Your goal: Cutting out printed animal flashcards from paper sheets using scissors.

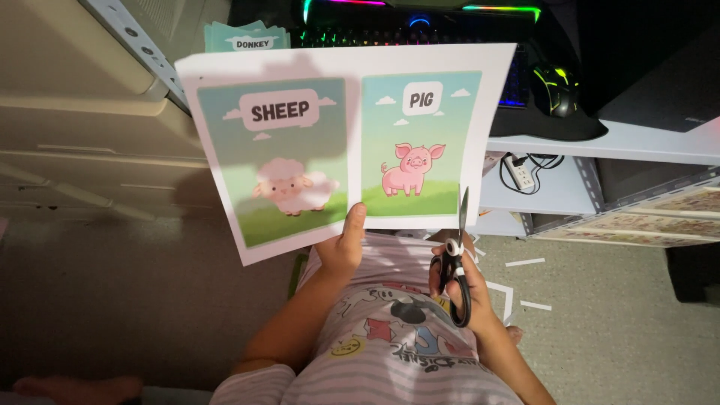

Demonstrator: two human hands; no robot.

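Note:
My left hand (343, 244) pinches the bottom edge of a white paper sheet (346, 142), held up in front of me. The sheet shows two printed picture cards: a fluffy sheep on the left and a pink pig on the right. My right hand (459, 279) grips black-handled scissors (457, 259). Their blades point up and touch the sheet's lower edge, just right of the pig card. The blades look nearly closed.
A desk edge (600, 139) holds a lit keyboard (420, 30) and a black mouse (555, 88). A stack of green cards (244, 36) lies at the back. A power strip (519, 171) sits under the desk. White paper strips (525, 262) litter the floor.

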